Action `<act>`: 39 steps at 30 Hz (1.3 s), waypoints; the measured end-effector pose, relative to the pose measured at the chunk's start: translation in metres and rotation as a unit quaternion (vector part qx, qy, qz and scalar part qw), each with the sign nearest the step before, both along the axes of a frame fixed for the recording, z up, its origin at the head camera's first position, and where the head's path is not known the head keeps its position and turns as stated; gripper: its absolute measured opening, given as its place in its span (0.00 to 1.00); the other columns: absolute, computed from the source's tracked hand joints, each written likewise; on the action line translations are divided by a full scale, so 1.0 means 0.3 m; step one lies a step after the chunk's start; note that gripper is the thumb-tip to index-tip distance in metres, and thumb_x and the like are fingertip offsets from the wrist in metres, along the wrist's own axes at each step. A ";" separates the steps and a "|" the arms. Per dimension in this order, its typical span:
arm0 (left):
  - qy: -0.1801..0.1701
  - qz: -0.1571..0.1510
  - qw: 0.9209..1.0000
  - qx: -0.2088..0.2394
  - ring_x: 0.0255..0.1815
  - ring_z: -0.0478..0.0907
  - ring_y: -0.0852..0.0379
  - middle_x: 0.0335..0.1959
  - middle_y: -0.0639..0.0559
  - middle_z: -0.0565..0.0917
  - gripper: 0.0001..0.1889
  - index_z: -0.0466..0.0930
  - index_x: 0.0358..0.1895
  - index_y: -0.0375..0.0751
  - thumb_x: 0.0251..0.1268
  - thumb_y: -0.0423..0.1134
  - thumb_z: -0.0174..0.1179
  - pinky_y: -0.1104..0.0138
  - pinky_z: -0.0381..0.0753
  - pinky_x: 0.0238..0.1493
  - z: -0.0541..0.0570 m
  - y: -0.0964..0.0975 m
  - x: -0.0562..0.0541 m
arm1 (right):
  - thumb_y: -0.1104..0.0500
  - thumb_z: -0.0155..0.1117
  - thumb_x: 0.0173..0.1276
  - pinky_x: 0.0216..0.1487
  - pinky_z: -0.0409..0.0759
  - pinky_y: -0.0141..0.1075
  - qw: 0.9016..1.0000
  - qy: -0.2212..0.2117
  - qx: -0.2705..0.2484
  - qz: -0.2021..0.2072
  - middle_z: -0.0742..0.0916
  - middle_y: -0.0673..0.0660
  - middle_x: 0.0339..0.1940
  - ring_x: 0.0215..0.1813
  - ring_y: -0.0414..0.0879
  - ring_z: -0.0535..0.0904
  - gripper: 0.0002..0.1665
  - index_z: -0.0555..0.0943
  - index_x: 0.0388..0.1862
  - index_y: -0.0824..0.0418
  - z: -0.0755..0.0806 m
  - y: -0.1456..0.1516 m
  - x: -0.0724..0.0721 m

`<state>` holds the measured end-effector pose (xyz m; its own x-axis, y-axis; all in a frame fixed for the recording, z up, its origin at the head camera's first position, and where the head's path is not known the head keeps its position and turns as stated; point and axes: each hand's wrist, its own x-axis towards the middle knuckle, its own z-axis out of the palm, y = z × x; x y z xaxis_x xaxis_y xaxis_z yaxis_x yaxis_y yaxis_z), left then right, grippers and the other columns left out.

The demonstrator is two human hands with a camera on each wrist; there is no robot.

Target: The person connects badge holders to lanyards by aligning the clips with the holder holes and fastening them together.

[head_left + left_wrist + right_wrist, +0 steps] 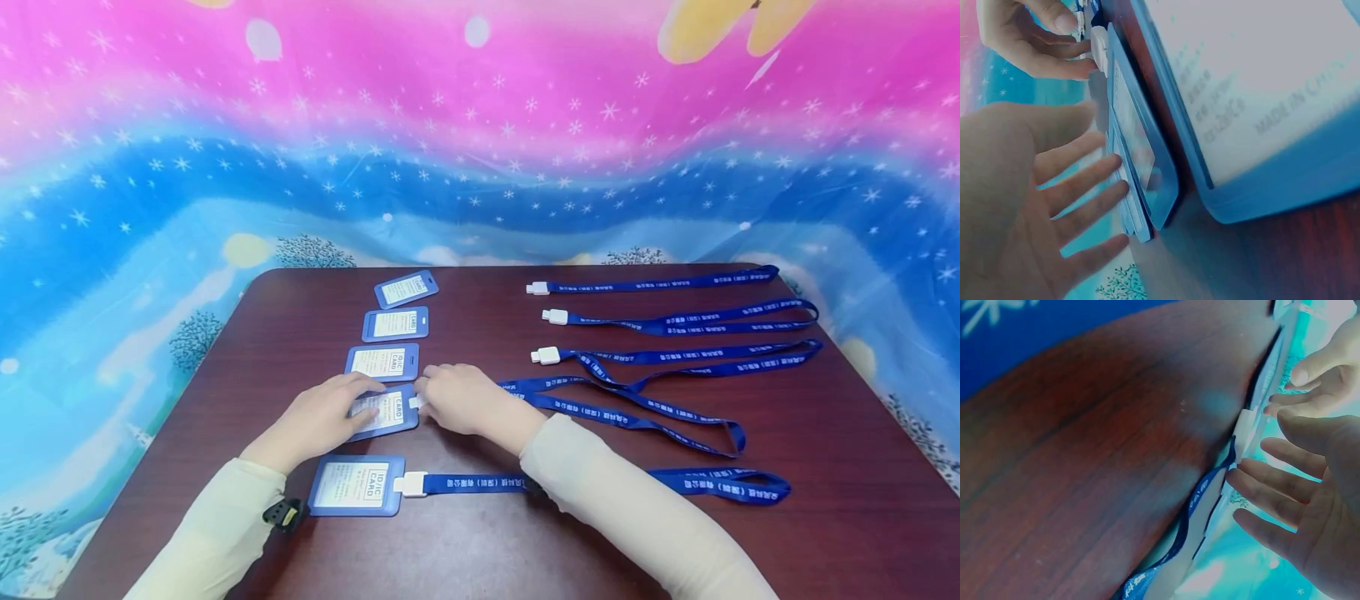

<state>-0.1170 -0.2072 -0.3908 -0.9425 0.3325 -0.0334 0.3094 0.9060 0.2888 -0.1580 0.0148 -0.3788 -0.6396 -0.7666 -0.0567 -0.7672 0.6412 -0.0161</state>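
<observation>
My left hand (318,417) lies at the left side of a blue ID card holder (397,410), its fingers spread and fairly straight with the fingertips at the holder's edge. At that holder's right end is the white clip (418,402) of a blue lanyard (570,407). Fingertips of my right hand (463,398) are right at this clip, fingers loosely extended and the thumb apart from them in the right wrist view. Nearer to me, another card holder (356,485) is joined to a lanyard by its white clip (412,484).
Beyond my hands, three card holders (396,323) lie in a column on the brown table (480,333). Across from them on the right are three blue lanyards (667,356) with white clips. A printed pink and blue cloth (480,150) hangs behind the table.
</observation>
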 end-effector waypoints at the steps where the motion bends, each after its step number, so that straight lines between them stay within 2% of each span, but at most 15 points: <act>1: 0.006 0.003 1.000 0.004 0.59 0.77 0.44 0.59 0.44 0.80 0.21 0.80 0.60 0.44 0.65 0.44 0.66 0.46 0.76 0.59 0.001 0.000 -0.001 | 0.49 0.64 0.72 0.55 0.80 0.36 1.000 -0.001 -0.003 -0.003 0.86 0.50 0.49 0.49 0.42 0.81 0.21 0.82 0.60 0.54 0.003 0.003 0.000; 6: 0.038 0.007 0.999 0.016 0.62 0.76 0.43 0.60 0.45 0.80 0.22 0.79 0.62 0.46 0.66 0.44 0.66 0.45 0.75 0.60 0.008 -0.001 -0.005 | 0.49 0.63 0.72 0.58 0.79 0.36 1.000 -0.005 -0.015 -0.027 0.86 0.50 0.51 0.53 0.42 0.82 0.21 0.82 0.61 0.51 0.029 0.018 0.001; 12: 0.065 0.016 0.998 0.011 0.65 0.73 0.40 0.63 0.42 0.78 0.24 0.77 0.64 0.45 0.66 0.46 0.66 0.42 0.72 0.61 0.037 0.003 -0.003 | 0.49 0.65 0.71 0.57 0.80 0.37 0.998 0.012 -0.051 -0.042 0.86 0.50 0.50 0.53 0.43 0.82 0.21 0.82 0.60 0.51 0.046 0.040 -0.004; 19: 0.067 0.017 0.998 0.011 0.67 0.71 0.38 0.64 0.41 0.77 0.24 0.77 0.64 0.44 0.67 0.46 0.65 0.41 0.70 0.63 0.049 0.008 -0.001 | 0.48 0.64 0.71 0.58 0.79 0.39 0.996 0.026 -0.069 -0.054 0.86 0.51 0.51 0.55 0.45 0.81 0.22 0.82 0.60 0.53 0.072 0.075 -0.008; 32: 0.082 0.012 0.997 0.010 0.67 0.71 0.38 0.63 0.41 0.78 0.24 0.77 0.64 0.45 0.66 0.46 0.65 0.40 0.69 0.63 0.041 0.008 -0.008 | 0.48 0.61 0.74 0.58 0.79 0.42 0.988 0.024 -0.119 -0.101 0.86 0.52 0.53 0.56 0.47 0.81 0.19 0.83 0.59 0.52 0.116 0.189 -0.044; 39: 0.080 0.011 0.997 0.017 0.67 0.70 0.40 0.65 0.43 0.77 0.27 0.75 0.66 0.46 0.65 0.48 0.66 0.42 0.70 0.63 0.041 0.017 -0.008 | 0.47 0.63 0.73 0.56 0.81 0.44 0.984 0.038 -0.128 -0.119 0.86 0.54 0.52 0.55 0.49 0.82 0.21 0.83 0.59 0.55 0.112 0.269 -0.079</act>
